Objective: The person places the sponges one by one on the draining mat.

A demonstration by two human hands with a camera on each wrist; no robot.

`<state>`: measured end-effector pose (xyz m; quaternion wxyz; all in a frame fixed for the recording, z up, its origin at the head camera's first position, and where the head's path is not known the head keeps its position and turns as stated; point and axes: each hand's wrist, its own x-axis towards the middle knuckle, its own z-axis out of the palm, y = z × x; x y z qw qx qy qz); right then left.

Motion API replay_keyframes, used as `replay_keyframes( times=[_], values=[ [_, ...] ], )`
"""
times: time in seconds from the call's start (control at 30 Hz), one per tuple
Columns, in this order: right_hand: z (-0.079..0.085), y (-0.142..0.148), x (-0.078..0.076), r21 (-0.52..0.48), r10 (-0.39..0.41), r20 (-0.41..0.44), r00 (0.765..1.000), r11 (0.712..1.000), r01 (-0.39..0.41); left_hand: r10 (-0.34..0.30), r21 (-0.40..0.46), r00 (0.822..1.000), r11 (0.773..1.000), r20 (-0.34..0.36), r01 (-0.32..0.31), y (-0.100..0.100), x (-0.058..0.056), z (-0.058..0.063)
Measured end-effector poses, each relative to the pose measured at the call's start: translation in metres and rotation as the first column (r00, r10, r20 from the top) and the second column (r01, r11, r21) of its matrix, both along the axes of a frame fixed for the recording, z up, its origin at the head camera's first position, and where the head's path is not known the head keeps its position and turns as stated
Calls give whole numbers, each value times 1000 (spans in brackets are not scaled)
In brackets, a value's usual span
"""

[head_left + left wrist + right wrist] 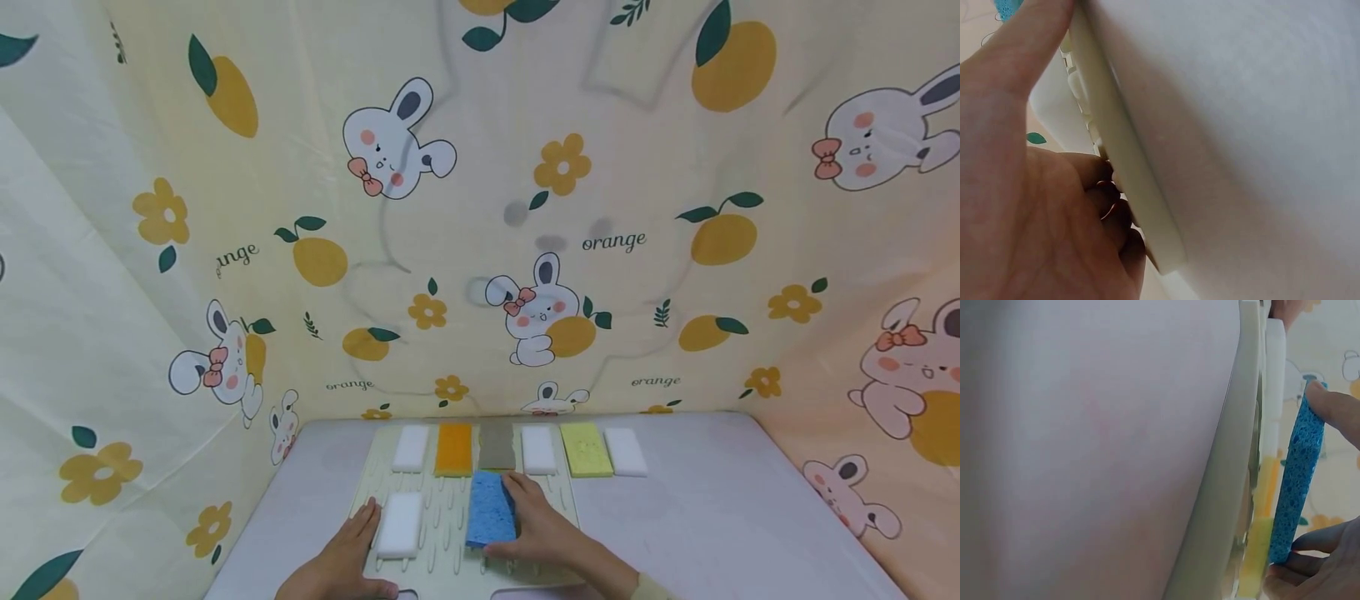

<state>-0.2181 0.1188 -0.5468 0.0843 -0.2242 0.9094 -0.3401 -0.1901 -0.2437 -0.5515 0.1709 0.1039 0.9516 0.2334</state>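
Note:
My right hand (543, 527) grips a blue sponge (491, 512) by its edges, fingers at the far end and thumb at the near end. In the right wrist view the sponge is held above a pale ribbed tray (1213, 519), with a gap between them. My left hand (337, 557) rests at the tray's near left corner. Its fingers lie along the left side and its thumb is at the front edge. A white sponge block (400, 525) lies on the tray next to those fingers.
Along the tray's back lie another white block (410, 448), an orange sponge (453, 450), a grey one (497, 447) and a third white block (538, 450). Further right are a yellow-green sponge (587, 450) and a white block (627, 452). Printed cloth (480, 342) hangs behind the table (697, 508).

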Motion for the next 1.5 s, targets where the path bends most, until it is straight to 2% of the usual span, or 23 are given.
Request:
replay_keyframes(
  times=[0.17,0.33,0.67,0.83,0.97,1.13,1.5],
  values=[
    [3,-10,1,10,18,-10,1000,1000,-18,-48,9,998,999,-51,49,-2,1,-1],
    [1,-19,0,26,25,15,1000,999,-25,-100,22,989,994,-105,103,-6,2,-2],
    [-1,-41,-2,63,30,83,996,997,-35,-71,-4,995,997,-69,71,-5,0,-3],
    [-4,-51,-4,101,46,67,997,993,-53,-50,-15,998,999,-43,49,-4,-1,-3],
    [-5,-59,-5,134,45,52,998,990,-52,-63,-12,996,998,-57,62,-5,-2,-6],
    [-2,-65,-5,148,40,77,996,988,-51,-81,-7,994,997,-69,81,-6,-2,-8],
    [-1,-73,-6,181,70,61,996,980,-80,-81,3,995,997,-56,81,-6,0,-1]
  ],
)
